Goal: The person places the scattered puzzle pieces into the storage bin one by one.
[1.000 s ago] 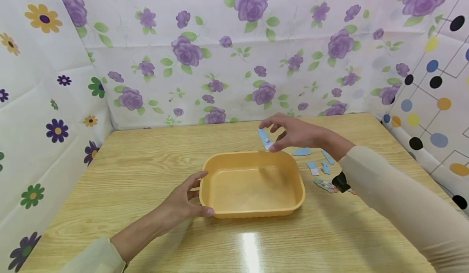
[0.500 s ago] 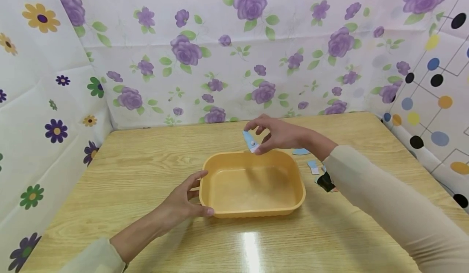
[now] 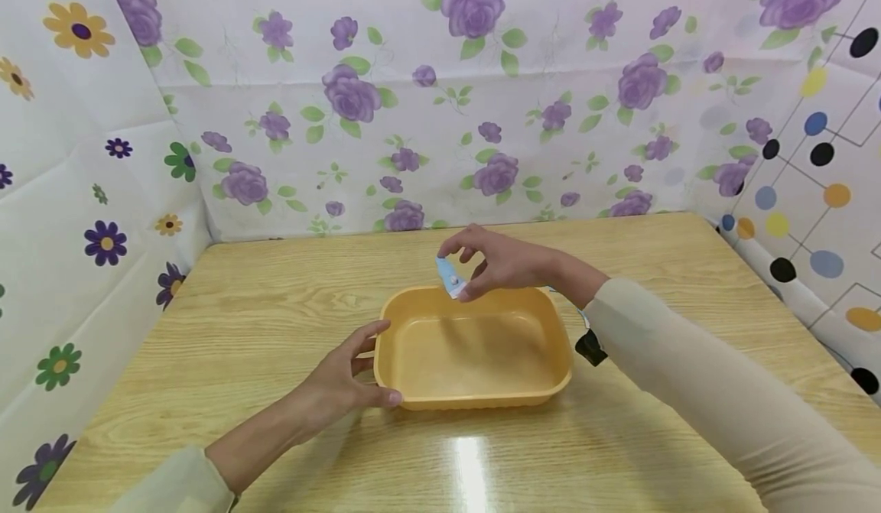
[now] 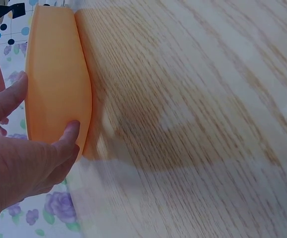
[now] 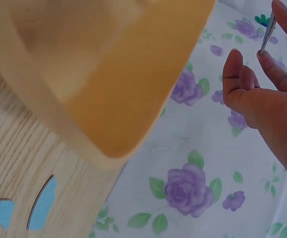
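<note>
A yellow plastic basin (image 3: pixel 475 356) with a rounded rectangular rim stands on the table with nothing inside it. My left hand (image 3: pixel 337 379) rests at its left end. In the left wrist view, the fingers lie fairly straight against the basin's outer wall (image 4: pixel 59 64). Above the basin's far rim, my right hand (image 3: pixel 509 261) pinches a flat light-blue puzzle piece (image 3: pixel 450 277) with a small pale patch and a white end. Edge-on in the right wrist view, that puzzle piece (image 5: pixel 267 33) looks thin, held between thumb and fingertips.
More blue puzzle pieces (image 5: pixel 42 203) lie on the wooden table (image 3: pixel 275 306) right of the basin, mostly hidden by the right forearm in the head view. A black device (image 3: pixel 590 347) sits on the right wrist. Flowered sheets (image 3: pixel 289 115) stand behind the table.
My right hand has moved left and slightly nearer, lifting the puzzle piece from behind the basin to over its far rim. The left hand and basin have stayed put.
</note>
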A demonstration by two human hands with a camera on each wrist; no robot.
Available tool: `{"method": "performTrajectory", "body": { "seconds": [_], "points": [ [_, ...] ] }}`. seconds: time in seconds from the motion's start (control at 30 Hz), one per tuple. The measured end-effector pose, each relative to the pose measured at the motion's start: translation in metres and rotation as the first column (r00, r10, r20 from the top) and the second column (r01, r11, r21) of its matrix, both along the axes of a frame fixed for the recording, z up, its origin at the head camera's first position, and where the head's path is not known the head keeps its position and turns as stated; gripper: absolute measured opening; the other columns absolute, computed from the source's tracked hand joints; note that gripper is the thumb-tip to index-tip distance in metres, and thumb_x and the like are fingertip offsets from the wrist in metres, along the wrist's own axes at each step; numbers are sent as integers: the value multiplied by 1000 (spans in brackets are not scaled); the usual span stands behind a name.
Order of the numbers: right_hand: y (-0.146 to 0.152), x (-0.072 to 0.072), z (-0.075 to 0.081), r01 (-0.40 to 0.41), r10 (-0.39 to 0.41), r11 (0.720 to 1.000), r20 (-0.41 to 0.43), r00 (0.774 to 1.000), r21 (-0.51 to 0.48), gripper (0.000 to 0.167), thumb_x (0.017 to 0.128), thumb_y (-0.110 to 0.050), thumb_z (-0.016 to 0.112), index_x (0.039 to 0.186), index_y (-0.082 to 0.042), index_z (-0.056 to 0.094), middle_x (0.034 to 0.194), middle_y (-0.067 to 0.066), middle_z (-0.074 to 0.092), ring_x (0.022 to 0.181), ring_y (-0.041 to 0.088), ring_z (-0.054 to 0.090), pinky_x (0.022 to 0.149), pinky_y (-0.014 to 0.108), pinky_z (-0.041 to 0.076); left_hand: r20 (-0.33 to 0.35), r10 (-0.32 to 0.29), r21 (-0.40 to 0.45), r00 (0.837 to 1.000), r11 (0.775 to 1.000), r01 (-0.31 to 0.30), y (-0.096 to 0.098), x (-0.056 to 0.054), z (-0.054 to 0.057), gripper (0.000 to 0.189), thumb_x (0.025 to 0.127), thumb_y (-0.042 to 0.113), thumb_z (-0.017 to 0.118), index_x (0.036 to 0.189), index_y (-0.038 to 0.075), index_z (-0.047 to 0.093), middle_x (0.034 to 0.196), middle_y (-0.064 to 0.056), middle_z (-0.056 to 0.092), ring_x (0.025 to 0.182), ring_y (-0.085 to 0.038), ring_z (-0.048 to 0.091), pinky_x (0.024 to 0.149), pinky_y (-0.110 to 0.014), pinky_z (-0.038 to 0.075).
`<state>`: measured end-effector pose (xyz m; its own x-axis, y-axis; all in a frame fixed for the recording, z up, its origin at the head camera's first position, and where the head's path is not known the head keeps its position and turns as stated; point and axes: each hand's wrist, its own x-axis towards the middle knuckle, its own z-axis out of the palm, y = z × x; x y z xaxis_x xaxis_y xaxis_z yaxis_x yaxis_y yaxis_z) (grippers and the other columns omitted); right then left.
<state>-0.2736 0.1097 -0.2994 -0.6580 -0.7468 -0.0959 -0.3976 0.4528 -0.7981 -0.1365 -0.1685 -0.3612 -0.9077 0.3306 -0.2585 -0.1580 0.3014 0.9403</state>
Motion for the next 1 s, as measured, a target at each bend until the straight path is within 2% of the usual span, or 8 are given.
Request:
{"method": "performTrajectory", "body": {
  "seconds": [0.5, 1.0],
  "points": [
    [-27, 4, -10, -50, 50, 999, 13, 999, 9, 59, 79, -14, 80, 130, -12, 51, 134, 8, 34, 123, 28, 38, 96, 37, 48, -1, -9, 0, 1000, 1000, 9, -1, -1, 0, 99, 72, 16, 85, 151, 21, 25, 150, -18, 28, 134, -44, 34, 94, -49, 50],
    [-45, 12, -25, -103, 106, 989, -29, 994, 102, 60, 75, -17, 84, 128, -9, 57, 127, 12, 37, 123, 31, 36, 93, 33, 48, 3, 0, -2, 1000, 1000, 0, -1, 0, -1, 98, 72, 16, 85, 151, 21, 27, 150, -18, 28, 134, -45, 34, 94, -48, 51]
  ]
}}
